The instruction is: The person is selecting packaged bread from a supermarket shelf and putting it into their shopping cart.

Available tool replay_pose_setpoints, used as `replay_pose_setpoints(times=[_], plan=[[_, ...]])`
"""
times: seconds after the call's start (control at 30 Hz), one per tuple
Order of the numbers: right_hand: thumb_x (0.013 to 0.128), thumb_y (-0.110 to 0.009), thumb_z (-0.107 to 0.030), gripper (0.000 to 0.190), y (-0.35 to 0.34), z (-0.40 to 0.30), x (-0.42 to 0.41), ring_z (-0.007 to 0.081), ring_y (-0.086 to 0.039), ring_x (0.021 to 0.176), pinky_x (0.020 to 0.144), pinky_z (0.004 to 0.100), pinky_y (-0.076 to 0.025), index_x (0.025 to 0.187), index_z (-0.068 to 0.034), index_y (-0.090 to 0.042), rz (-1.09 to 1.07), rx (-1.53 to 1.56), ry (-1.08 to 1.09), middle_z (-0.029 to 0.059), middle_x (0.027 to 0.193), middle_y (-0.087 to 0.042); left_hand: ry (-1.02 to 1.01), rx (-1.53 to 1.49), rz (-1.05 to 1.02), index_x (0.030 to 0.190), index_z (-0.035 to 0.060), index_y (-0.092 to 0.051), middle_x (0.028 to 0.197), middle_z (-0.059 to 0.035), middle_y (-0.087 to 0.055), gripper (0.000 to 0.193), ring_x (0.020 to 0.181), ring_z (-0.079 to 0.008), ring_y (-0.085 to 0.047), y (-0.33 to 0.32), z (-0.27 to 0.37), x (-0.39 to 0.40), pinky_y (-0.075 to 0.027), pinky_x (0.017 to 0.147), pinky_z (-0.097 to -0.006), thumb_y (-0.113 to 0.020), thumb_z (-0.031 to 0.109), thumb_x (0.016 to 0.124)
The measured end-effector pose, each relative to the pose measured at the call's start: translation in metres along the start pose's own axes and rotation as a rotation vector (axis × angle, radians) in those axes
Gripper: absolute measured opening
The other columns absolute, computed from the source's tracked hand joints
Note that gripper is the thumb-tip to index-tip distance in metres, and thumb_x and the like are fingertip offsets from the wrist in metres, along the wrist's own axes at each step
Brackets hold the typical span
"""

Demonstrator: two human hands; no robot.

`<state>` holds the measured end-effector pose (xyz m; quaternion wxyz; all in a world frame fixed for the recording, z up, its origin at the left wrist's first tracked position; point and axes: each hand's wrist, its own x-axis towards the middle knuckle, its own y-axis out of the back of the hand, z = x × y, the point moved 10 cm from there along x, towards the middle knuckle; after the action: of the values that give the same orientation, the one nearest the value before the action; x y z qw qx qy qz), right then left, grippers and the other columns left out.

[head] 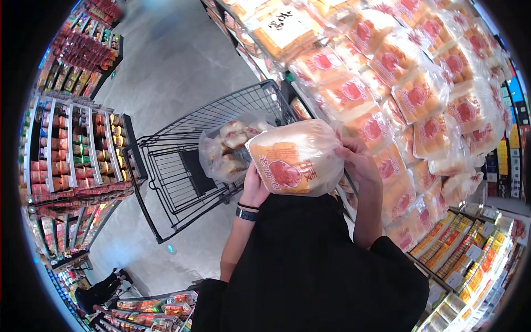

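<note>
Between my two hands is a clear plastic bag of bread (pixel 286 162), printed with a red round mark and writing. My left hand (pixel 254 186) supports its lower left side, with part of the fingers hidden behind the bag. My right hand (pixel 357 157) pinches the gathered plastic at the bag's right end. Just beyond the held bread stands a black wire shopping cart (pixel 166 174). Inside the cart lies a translucent plastic bag (pixel 213 159) with several pale, rounded items that look like bread.
A large display of similar bagged breads (pixel 388 99) slopes along my right side. Shelves of packaged goods (pixel 74 145) stand across the aisle floor (pixel 166 54) at left. Boxed goods (pixel 456 249) fill racks at lower right. Another person (pixel 101 292) in dark clothes is at lower left.
</note>
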<state>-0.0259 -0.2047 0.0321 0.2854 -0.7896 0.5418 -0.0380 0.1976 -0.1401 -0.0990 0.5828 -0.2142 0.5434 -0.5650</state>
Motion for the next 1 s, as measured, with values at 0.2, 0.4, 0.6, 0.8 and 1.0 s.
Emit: replay_pose_setpoints(times=[0.2,0.4,0.6,0.8,1.0], plan=[[0.098,-0.07,-0.022,0.033,0.042,-0.008,-0.025,0.0108,-0.066,0.094,0.083,0.027,-0.052,0.117,0.005,-0.069,-0.038,-0.095,-0.054,0.0063,0.104,-0.072,0.095,-0.022,0.073,0.149,0.0019,-0.045,0.148,-0.0158,-0.054,0.052,0.134,-0.0297,-0.054,-0.029,-0.07,0.002,-0.044,0.114,-0.0461,-0.033,0.037,0.112],[0.1,-0.067,-0.021,0.028,0.065,-0.037,-0.032,0.0052,-0.059,0.088,0.077,0.0225,-0.047,0.108,0.005,-0.072,0.085,-0.094,-0.007,-0.0001,0.095,-0.069,0.154,-0.028,0.029,0.152,0.0022,-0.04,0.154,-0.0171,-0.046,0.057,0.142,-0.0329,-0.045,-0.076,-0.088,0.019,-0.032,0.122,-0.0503,-0.031,0.041,0.112],[0.098,-0.063,-0.019,0.023,0.078,-0.098,-0.007,0.0054,-0.057,0.083,0.071,0.0254,-0.045,0.104,0.003,-0.069,0.289,-0.245,0.268,-0.001,0.087,-0.065,0.228,-0.063,-0.164,0.145,0.004,-0.046,0.134,-0.0082,-0.058,0.054,0.124,-0.0236,-0.054,-0.149,-0.082,0.045,-0.037,0.114,-0.0415,-0.03,0.043,0.112],[0.094,-0.065,-0.023,0.028,0.09,-0.214,0.033,0.0126,-0.057,0.077,0.072,0.0306,-0.047,0.101,0.004,-0.067,0.629,-0.775,0.598,0.0066,0.078,-0.062,0.275,-0.098,-0.199,0.149,0.0036,-0.042,0.148,-0.01,-0.051,0.059,0.137,-0.0256,-0.046,-0.205,-0.073,0.116,-0.032,0.119,-0.0427,-0.027,0.046,0.111],[0.098,-0.059,-0.023,0.03,0.108,-0.255,0.106,0.0111,-0.059,0.082,0.073,0.0303,-0.047,0.099,0.004,-0.07,0.545,-0.75,0.49,0.0043,0.085,-0.067,0.305,-0.045,-0.206,0.157,0.0067,-0.033,0.162,-0.0126,-0.038,0.067,0.149,-0.0312,-0.035,-0.223,-0.06,0.205,-0.026,0.123,-0.0533,-0.029,0.051,0.108]])
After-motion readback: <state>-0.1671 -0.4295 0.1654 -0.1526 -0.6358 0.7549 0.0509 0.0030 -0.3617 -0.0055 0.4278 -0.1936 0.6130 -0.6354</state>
